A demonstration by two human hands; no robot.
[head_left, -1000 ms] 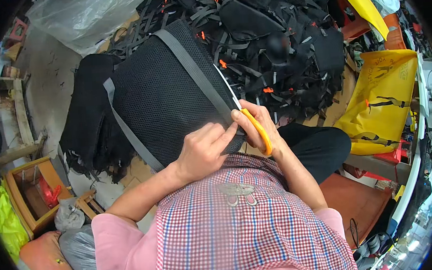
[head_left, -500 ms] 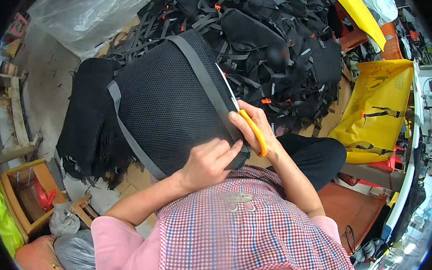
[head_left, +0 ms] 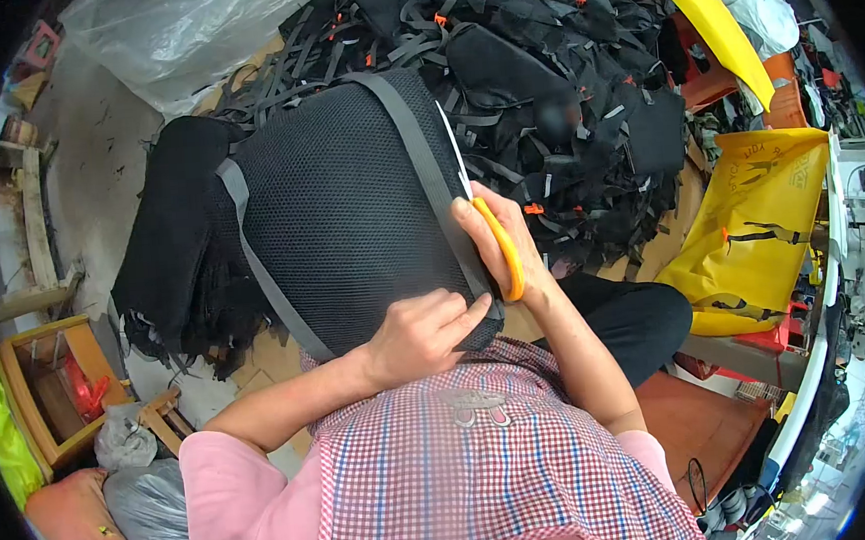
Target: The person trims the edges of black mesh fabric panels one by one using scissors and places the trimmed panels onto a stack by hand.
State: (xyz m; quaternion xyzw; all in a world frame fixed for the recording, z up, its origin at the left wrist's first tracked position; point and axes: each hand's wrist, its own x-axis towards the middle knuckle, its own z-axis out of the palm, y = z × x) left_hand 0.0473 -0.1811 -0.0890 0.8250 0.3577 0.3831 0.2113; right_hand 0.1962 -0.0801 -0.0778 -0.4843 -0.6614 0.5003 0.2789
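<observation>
A black mesh fabric panel (head_left: 337,196) with grey webbing straps lies across my lap. One grey strap (head_left: 406,131) runs down near its right side, another grey strap (head_left: 262,267) along the left. My right hand (head_left: 498,237) is closed around orange-handled scissors (head_left: 507,248), whose pale blades point away from me along the panel's right edge. Low on the panel, near its right corner, my left hand (head_left: 425,333) has its fingers curled on the fabric, the index finger stretched toward the strap's lower end. Its fingertips are partly hidden.
A large heap of black strapped pieces (head_left: 540,92) with orange buckles lies ahead. Stacked black panels (head_left: 175,238) hang at the left. Clear plastic sheeting (head_left: 176,47) is at the back left, a yellow bag (head_left: 756,227) at the right, and a wooden crate (head_left: 55,392) at lower left.
My right hand and the scissors have moved slightly up and away from me along the panel's edge. My left hand has shifted slightly down and stays on the fabric.
</observation>
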